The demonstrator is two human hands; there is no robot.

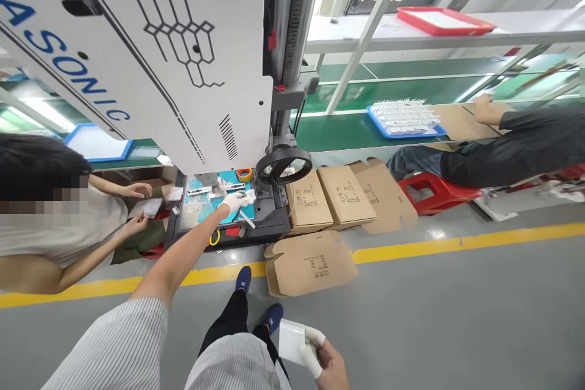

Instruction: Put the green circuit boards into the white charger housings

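Observation:
My left hand [233, 202], in a white covering, stretches out over the machine's work base. Its fingers are closed at a small white piece [249, 197], too small to make out well. Beside it lies a metal fixture [223, 186] on a blue mat [216, 214]. Low in the view, my right hand [325, 358] wears white finger covers. Its thumb and fingers pinch a flat, glossy white square piece [291, 341] by the right edge, held above the floor.
A large white machine [201, 67] rises ahead. Cardboard boxes [345, 195] stand right of its base, with an open carton [311, 263] before them. An orange tape roll [244, 175] and yellow-handled scissors [214, 237] lie at the base. Co-workers sit left and right near a blue tray [388, 133].

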